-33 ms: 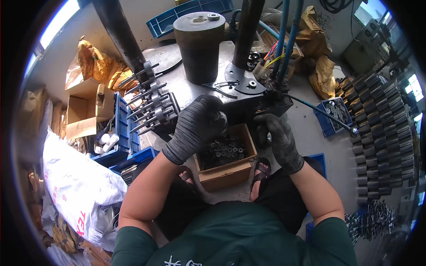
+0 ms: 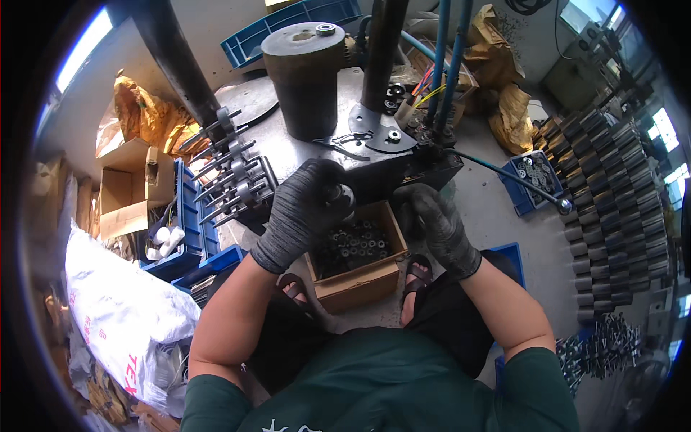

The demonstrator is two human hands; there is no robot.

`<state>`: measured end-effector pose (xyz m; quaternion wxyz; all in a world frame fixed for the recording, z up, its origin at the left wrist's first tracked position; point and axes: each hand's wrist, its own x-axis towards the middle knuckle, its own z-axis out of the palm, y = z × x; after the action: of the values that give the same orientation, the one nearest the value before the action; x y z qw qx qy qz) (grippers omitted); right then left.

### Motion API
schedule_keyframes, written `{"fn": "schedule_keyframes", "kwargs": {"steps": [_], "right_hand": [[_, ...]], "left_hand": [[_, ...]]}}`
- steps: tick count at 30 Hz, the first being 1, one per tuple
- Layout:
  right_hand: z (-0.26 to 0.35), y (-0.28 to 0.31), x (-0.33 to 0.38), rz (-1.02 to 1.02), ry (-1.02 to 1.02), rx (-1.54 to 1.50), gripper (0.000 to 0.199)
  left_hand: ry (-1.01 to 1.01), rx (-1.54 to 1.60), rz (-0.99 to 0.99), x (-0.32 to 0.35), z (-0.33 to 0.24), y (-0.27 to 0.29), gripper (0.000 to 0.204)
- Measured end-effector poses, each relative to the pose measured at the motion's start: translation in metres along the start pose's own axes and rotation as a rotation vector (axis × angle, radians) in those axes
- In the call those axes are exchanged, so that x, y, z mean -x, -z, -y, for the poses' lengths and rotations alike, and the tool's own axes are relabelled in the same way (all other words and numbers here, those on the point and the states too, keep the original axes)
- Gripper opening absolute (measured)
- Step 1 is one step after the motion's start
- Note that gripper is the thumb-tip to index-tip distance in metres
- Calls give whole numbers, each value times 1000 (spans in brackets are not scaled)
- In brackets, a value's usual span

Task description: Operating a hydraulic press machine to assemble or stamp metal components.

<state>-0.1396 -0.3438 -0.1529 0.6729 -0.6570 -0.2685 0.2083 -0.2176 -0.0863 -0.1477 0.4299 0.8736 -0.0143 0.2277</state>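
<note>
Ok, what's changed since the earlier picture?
The view shifted slightly, so the scene sits further left. The small shiny piece at the right hand no longer shows; whether it was let go or is hidden, I can't tell. The left hand still holds a metal piece. The cardboard box of small parts and the ring on the dark column stayed put.

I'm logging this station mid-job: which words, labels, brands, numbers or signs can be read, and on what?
White sack: large red lettering, smaller red marks above; I don't copy out print.
Dark green shirt: white lettering, cut off by the picture's lower edge.
Middle cardboard box: no lettering seen.
Elsewhere: any print is too small or blurred to tell.
</note>
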Motion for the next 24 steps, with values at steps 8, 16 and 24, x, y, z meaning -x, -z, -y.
{"fn": "schedule_keyframes", "kwargs": {"steps": [8, 16, 24], "right_hand": [[-7, -15, -12, 10, 160, 116, 35], [-17, -13, -6, 166, -1, -342, 43], [-1, 0, 30, 151, -136, -324, 52]], "left_hand": [[86, 212, 102, 9, -40, -16, 32], [-8, 444, 233, 10, -30, -47, 47], [-95, 385, 228, 2, -44, -71, 50]]}}
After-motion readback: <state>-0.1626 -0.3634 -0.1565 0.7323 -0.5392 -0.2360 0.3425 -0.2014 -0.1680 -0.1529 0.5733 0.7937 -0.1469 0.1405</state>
